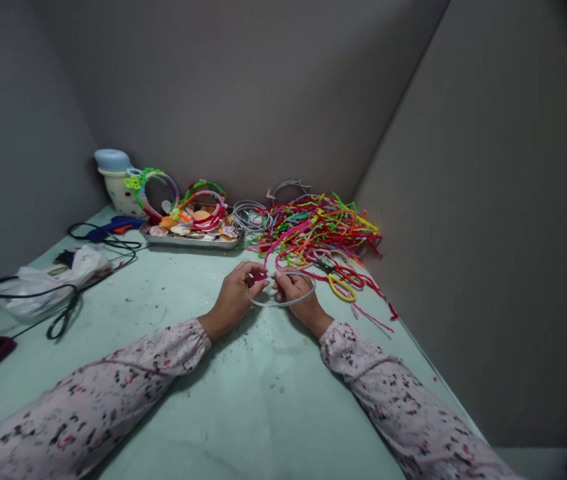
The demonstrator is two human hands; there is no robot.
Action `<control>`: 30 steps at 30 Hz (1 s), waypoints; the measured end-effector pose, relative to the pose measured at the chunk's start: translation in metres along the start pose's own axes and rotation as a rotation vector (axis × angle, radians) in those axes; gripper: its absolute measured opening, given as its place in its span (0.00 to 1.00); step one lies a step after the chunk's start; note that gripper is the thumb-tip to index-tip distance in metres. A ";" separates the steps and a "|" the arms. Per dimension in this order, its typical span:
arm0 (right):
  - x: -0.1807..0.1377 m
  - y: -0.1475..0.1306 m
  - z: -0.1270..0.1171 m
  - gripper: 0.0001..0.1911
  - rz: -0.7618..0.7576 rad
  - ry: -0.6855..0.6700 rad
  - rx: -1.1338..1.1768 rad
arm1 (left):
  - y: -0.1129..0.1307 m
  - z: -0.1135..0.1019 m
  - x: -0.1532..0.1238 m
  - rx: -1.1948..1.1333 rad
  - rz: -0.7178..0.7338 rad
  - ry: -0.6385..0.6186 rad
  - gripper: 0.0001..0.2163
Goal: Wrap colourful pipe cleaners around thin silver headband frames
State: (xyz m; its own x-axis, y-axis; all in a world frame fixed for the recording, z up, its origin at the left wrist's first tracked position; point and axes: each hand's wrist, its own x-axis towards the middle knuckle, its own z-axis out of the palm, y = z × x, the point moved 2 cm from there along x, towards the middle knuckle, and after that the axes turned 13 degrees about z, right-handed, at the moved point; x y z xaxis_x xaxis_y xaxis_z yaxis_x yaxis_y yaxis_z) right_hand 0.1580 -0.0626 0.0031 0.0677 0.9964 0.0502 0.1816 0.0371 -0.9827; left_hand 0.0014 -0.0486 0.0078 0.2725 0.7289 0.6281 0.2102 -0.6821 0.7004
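A thin grey wire ring (276, 305) is held between both hands over the middle of the table. My left hand (238, 291) pinches the ring's far left side, together with a pink pipe cleaner (265, 259) whose free end rises above the fingers. On the right side of the ring, my right hand (297, 291) closes thumb against fingers around the wire. Just beyond the hands lies a tangled heap of colourful pipe cleaners (323, 230). How the pink strand meets the wire is partly hidden by the fingers.
A metal tray (193, 243) of seashells, with decorated hoops (163, 183) on it, stands at the back beside coiled grey wire (253, 217). Further left are a white jar (121, 190), a blue glue gun (113, 227), black cable (63, 320) and a plastic bag (38, 283).
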 end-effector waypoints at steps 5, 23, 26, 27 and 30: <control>-0.001 -0.002 -0.001 0.16 -0.035 0.005 -0.031 | -0.001 0.000 0.000 0.033 -0.005 0.015 0.09; -0.001 -0.002 -0.002 0.13 -0.098 -0.006 -0.061 | 0.002 -0.002 0.001 0.083 0.009 0.022 0.09; -0.001 -0.002 -0.002 0.13 -0.106 -0.001 -0.072 | 0.005 -0.003 0.002 0.089 0.014 0.021 0.08; -0.001 -0.002 -0.002 0.13 -0.109 -0.001 -0.073 | 0.006 -0.003 0.002 0.092 0.014 0.021 0.08; -0.001 -0.002 -0.002 0.13 -0.120 -0.004 -0.064 | 0.008 -0.003 0.003 0.095 0.002 0.016 0.07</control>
State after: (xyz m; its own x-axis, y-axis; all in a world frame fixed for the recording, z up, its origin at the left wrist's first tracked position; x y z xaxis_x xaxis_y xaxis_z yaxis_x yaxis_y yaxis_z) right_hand 0.1597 -0.0642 0.0056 0.0382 0.9854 0.1660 0.2500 0.1514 -0.9563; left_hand 0.0010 -0.0515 0.0163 0.2579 0.7276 0.6356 0.2976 -0.6857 0.6642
